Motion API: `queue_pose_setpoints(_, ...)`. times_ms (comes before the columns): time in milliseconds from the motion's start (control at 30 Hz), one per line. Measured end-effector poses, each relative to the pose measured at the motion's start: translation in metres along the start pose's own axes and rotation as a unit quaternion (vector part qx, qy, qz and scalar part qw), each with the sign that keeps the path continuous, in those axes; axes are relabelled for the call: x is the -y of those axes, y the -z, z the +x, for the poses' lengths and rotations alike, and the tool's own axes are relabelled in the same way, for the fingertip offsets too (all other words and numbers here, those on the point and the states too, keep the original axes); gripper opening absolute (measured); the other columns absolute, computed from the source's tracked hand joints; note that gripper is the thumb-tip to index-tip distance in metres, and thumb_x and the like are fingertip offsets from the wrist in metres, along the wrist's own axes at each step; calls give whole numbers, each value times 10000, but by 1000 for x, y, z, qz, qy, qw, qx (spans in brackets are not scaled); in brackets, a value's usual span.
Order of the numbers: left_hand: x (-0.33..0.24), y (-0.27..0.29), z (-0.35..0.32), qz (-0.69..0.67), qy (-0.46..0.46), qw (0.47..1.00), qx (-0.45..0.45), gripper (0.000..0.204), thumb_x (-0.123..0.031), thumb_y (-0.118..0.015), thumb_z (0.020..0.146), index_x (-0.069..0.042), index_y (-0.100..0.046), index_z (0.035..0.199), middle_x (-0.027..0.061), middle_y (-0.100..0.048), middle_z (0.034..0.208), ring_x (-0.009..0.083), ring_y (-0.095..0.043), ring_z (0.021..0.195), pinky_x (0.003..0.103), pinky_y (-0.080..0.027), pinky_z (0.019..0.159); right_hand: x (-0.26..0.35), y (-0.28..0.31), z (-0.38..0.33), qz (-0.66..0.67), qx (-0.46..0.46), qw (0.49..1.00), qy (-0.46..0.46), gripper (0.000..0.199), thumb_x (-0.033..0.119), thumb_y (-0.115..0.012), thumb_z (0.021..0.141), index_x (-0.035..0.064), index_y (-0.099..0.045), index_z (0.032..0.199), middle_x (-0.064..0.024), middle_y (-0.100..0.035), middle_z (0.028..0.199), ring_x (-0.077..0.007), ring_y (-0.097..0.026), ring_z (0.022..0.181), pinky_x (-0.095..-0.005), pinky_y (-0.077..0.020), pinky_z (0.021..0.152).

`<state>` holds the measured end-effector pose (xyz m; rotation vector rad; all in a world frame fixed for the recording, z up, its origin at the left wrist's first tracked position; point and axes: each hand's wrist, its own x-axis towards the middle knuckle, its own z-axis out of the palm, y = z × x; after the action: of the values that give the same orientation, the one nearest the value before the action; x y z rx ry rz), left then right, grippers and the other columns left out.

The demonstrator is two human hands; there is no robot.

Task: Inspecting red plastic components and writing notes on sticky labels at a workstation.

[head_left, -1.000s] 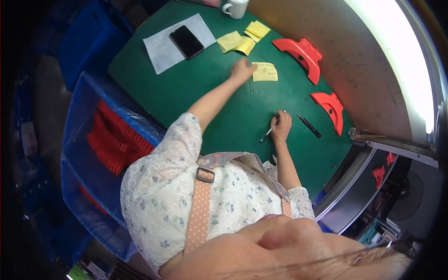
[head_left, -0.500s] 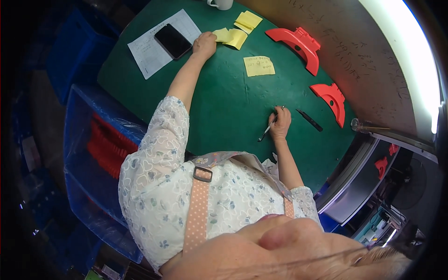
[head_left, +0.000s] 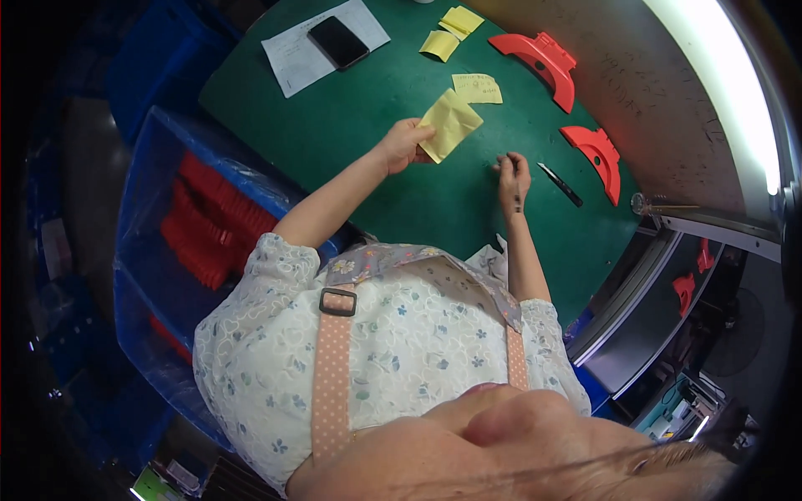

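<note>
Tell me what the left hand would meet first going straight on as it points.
Beyond the yellow slip it holds, the left hand would likely meet the written-on yellow note on the table; height is unclear, so it may pass above.

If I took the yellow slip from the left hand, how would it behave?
The yellow slip would probably bend easily, since it looks paper-thin and slightly creased. It is likely very light: the left hand holds it by one side only.

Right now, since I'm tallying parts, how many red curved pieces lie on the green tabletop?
2: the farther piece beside the wall, the nearer piece right of the black knife. The person's body may hide others.
</note>
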<state>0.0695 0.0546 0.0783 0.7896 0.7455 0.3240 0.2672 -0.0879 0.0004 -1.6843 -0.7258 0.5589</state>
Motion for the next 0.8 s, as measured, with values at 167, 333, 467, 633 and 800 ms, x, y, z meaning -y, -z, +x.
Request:
queue_pose_setpoints(167, 31, -6, -23, 108, -68, 992, -21, 209, -123, -484, 828, -43, -566, 1003, 88, -602, 941, 219, -611, 789, 341, -507, 674, 72, -13, -30, 176, 108, 955, -214, 238, 254, -495, 864, 52, -509, 990, -67, -589, 774, -138, -568, 615, -266, -470, 559)
queue_pose_setpoints(333, 41, -22, -60, 600, -498, 624, -56, 253, -43, -559, 717, -79, -611, 962, 126, -564, 1021, 340, -537, 954, 370, -466, 755, 61, -17, -42, 239, 182, 935, -189, 274, 231, -537, 819, 71, -455, 1025, -16, -505, 798, -89, -512, 705, -243, -437, 576)
queue_pose_setpoints(467, 70, -16, -79, 563, -422, 698, -130, 470, -159, -627, 740, -98, -493, 1186, 110, -518, 1131, 265, -520, 1023, 363, -438, 813, 61, -17, -59, 201, 184, 951, -148, 283, 121, -561, 773, 54, -445, 1023, -2, -491, 787, -79, -460, 661, -218, -395, 591)
queue_pose_setpoints(633, 78, -4, -67, -7, 0, 996, -88, 466, -245, -580, 824, -40, -438, 1219, 82, -537, 1092, 139, -534, 958, 275, -455, 749, 54, -22, -66, 152, 185, 964, -120, 276, 125, -566, 768, 45, -459, 1011, -4, -491, 768, -77, -455, 650, -218, -390, 587)
queue_pose_setpoints(800, 103, 12, -29, 330, -184, 914, -148, 303, -269, -627, 723, -23, -599, 898, 98, -624, 734, 218, -605, 647, 341, -481, 617, 28, -42, -60, -16, 135, 990, 43, 233, 154, -581, 766, 53, -504, 961, -38, -548, 702, -133, -526, 620, -276, -434, 562)
